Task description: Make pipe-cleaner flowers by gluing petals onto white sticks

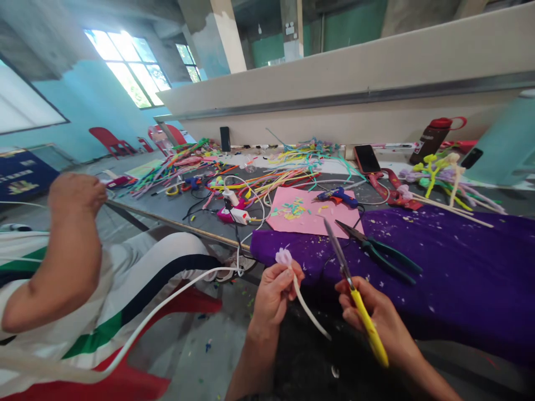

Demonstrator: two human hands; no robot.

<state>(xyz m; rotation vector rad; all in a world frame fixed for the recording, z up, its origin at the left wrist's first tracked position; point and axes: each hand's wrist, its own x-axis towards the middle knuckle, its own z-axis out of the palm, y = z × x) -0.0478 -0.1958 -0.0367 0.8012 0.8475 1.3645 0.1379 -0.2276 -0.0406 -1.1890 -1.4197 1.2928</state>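
Note:
Between the thumb and fingers of my left hand (271, 289) is a pipe cleaner flower (284, 257), its pale lilac petals showing above the fingertips. A white stem (308, 312) hangs from it, curving down to the right. My right hand (371, 306) is closed around scissors (364, 320) with yellow handles, the blades pointing up and away over the purple cloth (460, 278). The scissors are apart from the flower. Beyond the blades, long-nose pliers (387, 259) with green handles lie on the cloth, their tips over a pink sheet (288, 200).
A blue glue gun (336, 196) and small clippings lie on the pink sheet. Left of it, a power strip (233, 215) trails white cables. Pipe cleaners (267, 184) heap along the table, with a phone (367, 159) and dark bottle (433, 140) behind. Another person's arm (71, 239) is at left.

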